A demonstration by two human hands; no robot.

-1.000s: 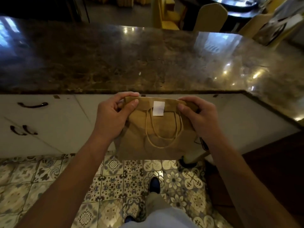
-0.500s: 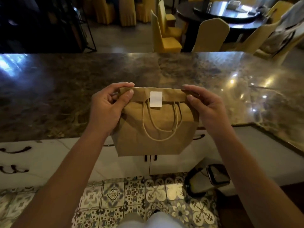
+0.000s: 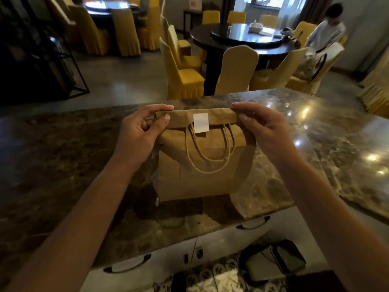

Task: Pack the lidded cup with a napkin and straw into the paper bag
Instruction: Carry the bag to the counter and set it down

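The brown paper bag [image 3: 202,178] stands over the dark marble counter [image 3: 63,165], its top folded over and held down by a white sticker [image 3: 201,122]. Its twine handles hang down the front. My left hand [image 3: 141,133] pinches the left end of the folded top. My right hand [image 3: 263,131] pinches the right end. The bag's bottom edge is at or just above the counter; I cannot tell whether it touches. The cup, napkin and straw are hidden from view.
White cabinet drawers with dark handles [image 3: 252,224] sit under the counter's near edge. A dark bin [image 3: 273,262] stands on the patterned floor tiles below. Beyond the counter are yellow-covered chairs [image 3: 183,76], round dark tables [image 3: 244,41] and a person [image 3: 326,28] at the far right.
Both hands carried the sealed bag up from in front of the cabinets and forward over the counter. My view tilted up, bringing the dining room into sight.
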